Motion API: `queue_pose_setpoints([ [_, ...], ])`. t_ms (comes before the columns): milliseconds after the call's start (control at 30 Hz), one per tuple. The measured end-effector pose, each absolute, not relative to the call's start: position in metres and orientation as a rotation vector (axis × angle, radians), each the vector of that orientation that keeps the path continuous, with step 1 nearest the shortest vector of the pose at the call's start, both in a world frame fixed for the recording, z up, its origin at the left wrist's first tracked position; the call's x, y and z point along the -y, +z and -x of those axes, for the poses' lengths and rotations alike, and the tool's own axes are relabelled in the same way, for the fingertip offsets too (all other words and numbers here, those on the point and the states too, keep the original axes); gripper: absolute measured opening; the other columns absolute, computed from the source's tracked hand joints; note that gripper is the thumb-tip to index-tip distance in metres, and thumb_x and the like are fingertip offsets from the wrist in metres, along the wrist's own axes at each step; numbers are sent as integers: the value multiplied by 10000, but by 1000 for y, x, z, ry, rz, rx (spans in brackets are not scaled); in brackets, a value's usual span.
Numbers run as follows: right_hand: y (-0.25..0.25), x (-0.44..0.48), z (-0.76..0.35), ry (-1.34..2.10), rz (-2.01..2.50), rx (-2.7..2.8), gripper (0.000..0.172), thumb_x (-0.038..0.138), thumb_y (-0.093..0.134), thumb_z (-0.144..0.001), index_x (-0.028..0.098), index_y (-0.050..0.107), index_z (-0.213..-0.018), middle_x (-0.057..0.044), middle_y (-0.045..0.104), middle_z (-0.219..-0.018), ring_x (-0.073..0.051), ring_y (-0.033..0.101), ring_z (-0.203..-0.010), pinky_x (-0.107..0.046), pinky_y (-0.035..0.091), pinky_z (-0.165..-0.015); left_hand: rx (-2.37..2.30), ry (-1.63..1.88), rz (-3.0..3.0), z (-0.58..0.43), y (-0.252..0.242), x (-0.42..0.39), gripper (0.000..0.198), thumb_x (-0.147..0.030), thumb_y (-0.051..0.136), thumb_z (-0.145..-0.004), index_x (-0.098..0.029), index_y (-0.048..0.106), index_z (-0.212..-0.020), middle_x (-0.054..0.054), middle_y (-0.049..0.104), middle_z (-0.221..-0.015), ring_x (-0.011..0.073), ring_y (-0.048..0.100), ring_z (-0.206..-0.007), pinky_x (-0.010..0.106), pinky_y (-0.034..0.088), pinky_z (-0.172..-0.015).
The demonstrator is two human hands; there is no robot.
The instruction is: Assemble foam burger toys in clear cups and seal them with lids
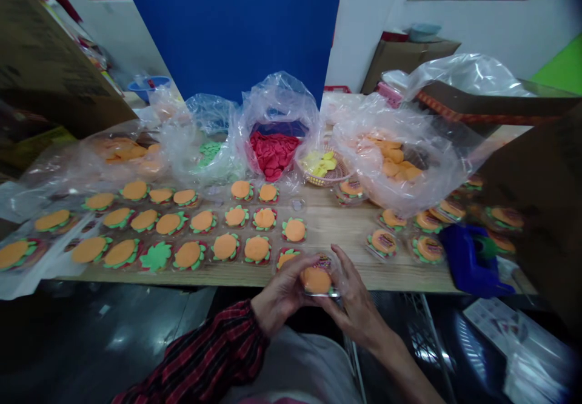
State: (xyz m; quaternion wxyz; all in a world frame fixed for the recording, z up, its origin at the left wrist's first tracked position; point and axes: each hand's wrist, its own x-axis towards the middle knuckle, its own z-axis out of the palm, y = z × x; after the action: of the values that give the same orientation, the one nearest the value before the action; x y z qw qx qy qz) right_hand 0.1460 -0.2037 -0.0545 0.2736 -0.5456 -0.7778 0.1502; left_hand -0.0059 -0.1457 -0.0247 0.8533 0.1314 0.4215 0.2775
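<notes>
Between my hands, at the table's front edge, is a clear plastic box (317, 279) with a toy burger inside and a printed label on its lid. My left hand (285, 290) grips its left side, and my right hand (352, 302) closes around the right side. Just behind my left fingers sits another toy burger (288, 257), partly hidden. Rows of toy burgers in open clear trays (225, 247) spread to the left, orange buns over green lettuce shapes. One tray shows a green lettuce piece (156, 256) on top without a bun.
Behind the rows stand plastic bags of orange pieces (394, 160), red pieces (273, 154) and green pieces (209, 151), plus a basket (334, 176) of yellow pieces. Labelled burger boxes (382, 242) and a blue tape dispenser (470, 261) are at right. Cardboard boxes (541, 210) flank the table.
</notes>
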Motion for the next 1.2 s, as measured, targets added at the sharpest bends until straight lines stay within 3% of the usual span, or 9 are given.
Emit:
queue_pose_setpoints([
  [200, -67, 214, -151, 109, 1247, 2068, 609, 169, 549, -821, 193, 318, -1384, -165, 108, -1503, -354, 237, -1335, -534, 392, -973, -823, 629, -343, 9, -19, 142, 278, -261, 723, -645, -153, 642, -888, 57, 635, -905, 192, 612, -764, 349, 554, -565],
  [367, -67, 225, -163, 35, 1213, 1900, 496, 85, 558, -785, 203, 496, -1263, -138, 309, -1447, -314, 416, -1246, -464, 463, -924, -812, 613, -382, 8, -19, 139, 317, -299, 708, -668, -149, 620, -933, 84, 649, -930, 234, 642, -767, 357, 558, -554],
  [467, -58, 217, -171, 72, 1305, 1683, 354, 106, 517, -822, 186, 567, -1163, -134, 506, -1300, -260, 524, -1149, -426, 479, -902, -806, 629, -472, 9, -20, 138, 340, -330, 684, -691, -142, 604, -962, 103, 650, -948, 256, 648, -786, 356, 551, -554],
  [533, -52, 202, -177, 127, 1401, 1562, 207, 144, 478, -857, 181, 642, -977, -117, 596, -1178, -237, 561, -1090, -422, 462, -910, -818, 630, -586, 10, -20, 139, 350, -336, 682, -692, -134, 597, -965, 103, 654, -919, 240, 644, -768, 337, 538, -564],
  [633, -45, 174, -183, 277, 1498, 1542, 228, 229, 465, -873, 176, 638, -735, -91, 670, -880, -218, 612, -908, -398, 473, -839, -834, 648, -780, 13, -19, 145, 343, -309, 700, -677, -128, 593, -948, 85, 653, -886, 193, 625, -774, 288, 508, -646],
  [700, -40, 157, -183, 438, 1538, 1510, 184, 264, 477, -860, 167, 633, -863, -44, 626, -704, -180, 603, -719, -341, 490, -714, -829, 648, -874, 14, -18, 149, 338, -285, 707, -669, -132, 580, -943, 70, 640, -897, 176, 608, -786, 265, 486, -660],
  [800, -31, 144, -176, 853, 1469, 1506, 273, 319, 511, -830, 161, 585, -1039, -9, 589, -700, -137, 550, -625, -264, 459, -600, -819, 635, -964, 17, -19, 152, 332, -253, 716, -650, -144, 554, -918, 35, 603, -857, 149, 573, -755, 236, 457, -623],
  [967, -14, 143, -156, 1399, 1218, 1726, 257, 384, 518, -815, 159, 606, -727, 1, 558, -667, -117, 481, -618, -227, 392, -573, -707, 606, -1000, 17, -18, 150, 364, -179, 715, -635, -137, 574, -968, 45, 594, -928, 146, 555, -821, 239, 443, -714],
  [1200, -22, 150, -147, 1300, 1300, 1690, 278, 345, 505, -814, 169, 461, -604, 37, 406, -587, -95, 353, -571, -204, 294, -508, -632, 562, -949, 13, -23, 152, 401, -174, 701, -642, -147, 600, -1029, 63, 614, -974, 181, 573, -878, 281, 443, -777],
])
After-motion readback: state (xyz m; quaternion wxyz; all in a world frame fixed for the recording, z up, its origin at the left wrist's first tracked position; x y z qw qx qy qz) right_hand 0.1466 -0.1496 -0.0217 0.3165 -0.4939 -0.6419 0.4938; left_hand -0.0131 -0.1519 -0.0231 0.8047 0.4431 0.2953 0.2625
